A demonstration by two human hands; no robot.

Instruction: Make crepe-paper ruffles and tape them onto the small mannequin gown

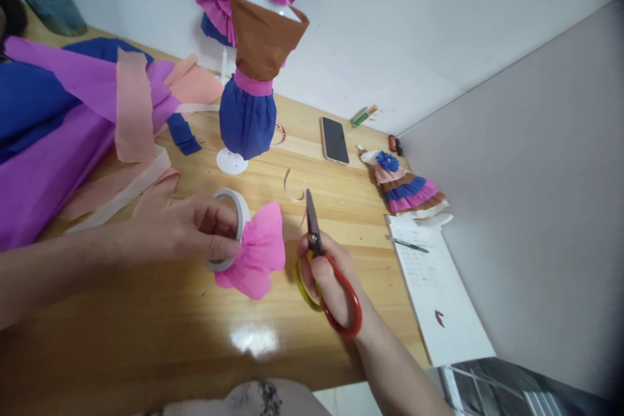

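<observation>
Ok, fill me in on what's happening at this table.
A person sits at a wooden table working with crepe paper. The left hand grips a roll of white tape against a gathered pink paper piece. The right hand holds scissors, blades together and pointing away. Behind them stands a small mannequin dressed in blue, brown and pink paper, with a phone beside it.

A shiny wooden table point(146, 338) fills the near side; a white wall point(414, 26) stands far; a grey wall point(536, 208) is right.
</observation>
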